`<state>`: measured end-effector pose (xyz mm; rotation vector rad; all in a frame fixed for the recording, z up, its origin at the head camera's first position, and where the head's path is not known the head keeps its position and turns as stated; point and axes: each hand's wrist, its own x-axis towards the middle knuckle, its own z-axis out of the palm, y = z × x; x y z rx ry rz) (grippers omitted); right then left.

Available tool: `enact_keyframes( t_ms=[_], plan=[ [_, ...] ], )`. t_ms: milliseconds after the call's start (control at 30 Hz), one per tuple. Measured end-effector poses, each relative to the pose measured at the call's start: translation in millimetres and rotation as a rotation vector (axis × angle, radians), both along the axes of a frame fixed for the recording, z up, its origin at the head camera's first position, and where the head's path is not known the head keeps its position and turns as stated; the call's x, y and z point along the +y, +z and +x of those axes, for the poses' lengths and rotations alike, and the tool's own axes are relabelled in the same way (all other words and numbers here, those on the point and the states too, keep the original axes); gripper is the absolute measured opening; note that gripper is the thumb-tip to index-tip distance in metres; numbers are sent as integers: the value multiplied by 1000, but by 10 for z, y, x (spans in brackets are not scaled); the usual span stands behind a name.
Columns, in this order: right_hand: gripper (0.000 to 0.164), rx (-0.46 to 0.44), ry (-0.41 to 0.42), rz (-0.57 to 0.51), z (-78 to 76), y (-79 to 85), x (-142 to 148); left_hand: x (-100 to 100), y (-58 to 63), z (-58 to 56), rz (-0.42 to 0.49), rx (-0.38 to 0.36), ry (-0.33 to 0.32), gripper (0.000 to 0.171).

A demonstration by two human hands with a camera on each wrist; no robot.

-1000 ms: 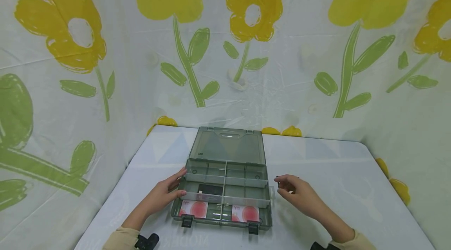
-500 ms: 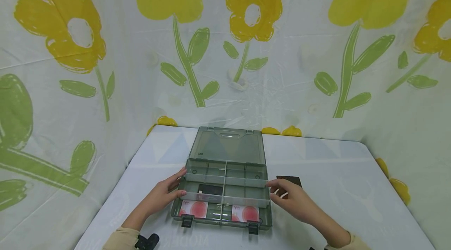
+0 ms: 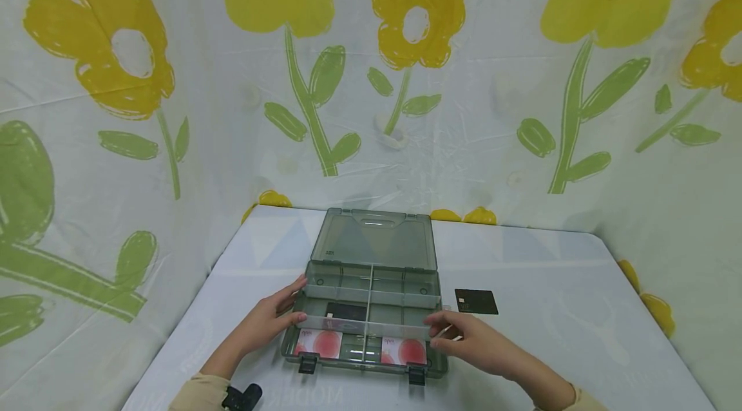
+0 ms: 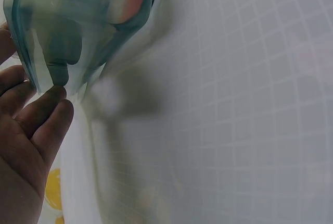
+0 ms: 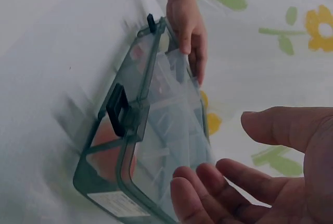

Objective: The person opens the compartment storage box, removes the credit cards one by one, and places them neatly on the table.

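Touching left side of open box, left hand with extended fingers; at right side, right hand with thumb and fingers apart; beyond it, black card.

Box on tbl, 2 cards in front compts, 3rd card mid-L, 4th card to R.

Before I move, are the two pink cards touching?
Apart: the head view shows the divider between left card and right card, with gaps on both sides.
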<state>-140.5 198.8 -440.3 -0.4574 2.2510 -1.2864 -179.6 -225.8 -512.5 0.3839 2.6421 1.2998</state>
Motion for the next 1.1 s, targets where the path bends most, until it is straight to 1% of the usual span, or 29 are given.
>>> enact_keyframes(
  t_ms=[167,333,533,833,1000,1100],
  plan=[
    [44,-64,35,-31,24,23,-38,-10,-14,-10,16,6,-18,77],
    [51,-158,28,-19,25,46,-72,-13,-21,-19,26,8,-31,77],
    [59,-227,23,1,-7,14,-99,-9,-13,-18,28,7,-31,77],
    [59,-301,-7,20,-35,-2,-171,-12,-28,-20,28,3,-27,78],
    [58,-315,-23,44,-34,-8,-217,-15,-30,-17,23,0,-22,77],
    [56,-304,-15,72,-37,-25,-253,-20,-42,-16,23,-1,-21,77]
  ],
)
